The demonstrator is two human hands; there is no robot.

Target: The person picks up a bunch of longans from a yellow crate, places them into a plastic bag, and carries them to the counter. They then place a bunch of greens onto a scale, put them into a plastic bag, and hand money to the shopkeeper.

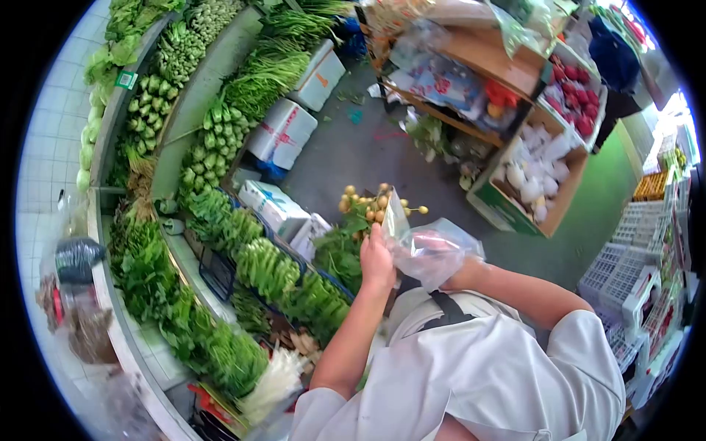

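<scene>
**Bagging a sprig of fruit at the vegetable stall**

Left hand [376, 259] pinched the stem of a leafy sprig of small round tan fruit [368, 206] and the rim of a clear thin plastic bag [430, 250]. Right hand [434, 248] sat inside the bag, spread against the film. Fruit lay at the bag mouth, not yet in. Judged step: loading; next move likely needs the mouth held wide and the sprig fed in stem-first. Left: tiered shelves of green leafy vegetables [220, 140]. Far: white foam boxes [283, 132], a cardboard box of white bagged items [537, 176]. Protruding leaves could snag the film.
</scene>
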